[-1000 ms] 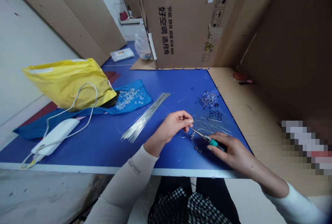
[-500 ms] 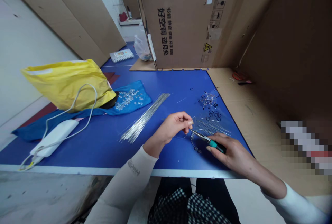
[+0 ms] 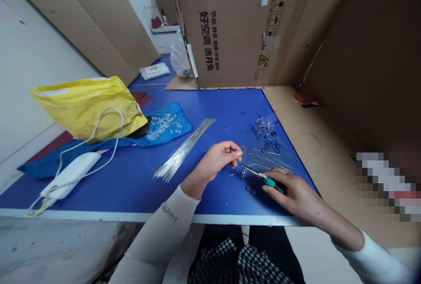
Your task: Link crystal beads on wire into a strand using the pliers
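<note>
Head view (only one): over the last second, change is slight. The left hand (image 3: 223, 159) has shifted a touch to the person's left, its fingertips now just clear of the pliers (image 3: 271, 183) tip; a second ago they were practically meeting. A bit more of the thin wire (image 3: 244, 149) shows beside the fingertips as a bend. The right hand (image 3: 296, 192) has hardly moved.

State of hands: apart from each other. Left has thumb and fingers pinched on the thin wire; right is wrapped round the pliers' handles. Can't tell whether the jaws have any wire between them.

Beaded strand (image 3: 249, 189), clear beads, curves on the counter (image 3: 213, 205) just below the pliers tip; can't tell if it joins the wire in the left fingers. Loose wires (image 3: 271, 161) lie just beyond the pliers, with black rings (image 3: 272, 146) and a wire-and-bead cluster (image 3: 263, 126) farther off. Wire bundle (image 3: 186, 148) sits left of the left hand.

Meaning, as a judgement: probably a small re-grip or adjustment, wire work still in hand, nothing finished or set down.
</note>
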### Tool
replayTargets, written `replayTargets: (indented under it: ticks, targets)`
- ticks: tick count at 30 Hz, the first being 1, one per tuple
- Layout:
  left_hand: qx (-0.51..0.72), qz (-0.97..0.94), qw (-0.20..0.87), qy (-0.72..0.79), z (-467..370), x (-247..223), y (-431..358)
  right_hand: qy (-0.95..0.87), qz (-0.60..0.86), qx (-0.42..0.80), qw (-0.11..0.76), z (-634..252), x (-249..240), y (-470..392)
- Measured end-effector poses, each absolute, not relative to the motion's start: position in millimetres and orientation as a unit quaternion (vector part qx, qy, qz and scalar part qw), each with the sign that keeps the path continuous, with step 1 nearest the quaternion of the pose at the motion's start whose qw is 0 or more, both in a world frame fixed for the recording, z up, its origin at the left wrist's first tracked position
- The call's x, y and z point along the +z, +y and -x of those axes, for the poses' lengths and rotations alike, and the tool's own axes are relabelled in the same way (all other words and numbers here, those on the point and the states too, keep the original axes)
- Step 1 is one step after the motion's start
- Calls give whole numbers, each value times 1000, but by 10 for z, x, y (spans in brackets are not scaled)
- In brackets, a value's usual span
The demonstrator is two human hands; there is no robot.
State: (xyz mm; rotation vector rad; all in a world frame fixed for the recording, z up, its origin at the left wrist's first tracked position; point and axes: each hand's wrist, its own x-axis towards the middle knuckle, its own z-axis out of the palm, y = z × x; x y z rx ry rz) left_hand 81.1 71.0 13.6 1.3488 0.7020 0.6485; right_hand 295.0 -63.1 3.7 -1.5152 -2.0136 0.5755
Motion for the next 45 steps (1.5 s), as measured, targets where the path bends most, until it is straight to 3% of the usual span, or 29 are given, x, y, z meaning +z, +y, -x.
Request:
replayTargets:
  ticks: [7, 18, 21, 27, 30, 37, 45]
  targets:
    - [274, -587, 661, 378, -801, 55, 765, -704, 625, 174, 288, -3165, 18, -611]
    - [234, -620, 624, 414, -815, -12, 781, -717, 604, 206, 280, -3174, -50, -608]
    - [209, -662, 573, 437, -781, 8, 699, -709, 617, 189, 285, -3209, -75, -597]
    - [196, -816, 335, 428, -664, 40, 380, -703, 626, 192, 279, -3245, -130, -585]
    - [195, -827, 295, 437, -643, -30, 273, -704, 628, 185, 276, -3248, -142, -574]
    - [212, -857, 253, 396, -654, -194, 247, -699, 677, 91, 212, -3311, -173, -528]
    - [211, -829, 251, 453, -619, -120, 304, -662, 738, 15, 128, -3564, -241, -496]
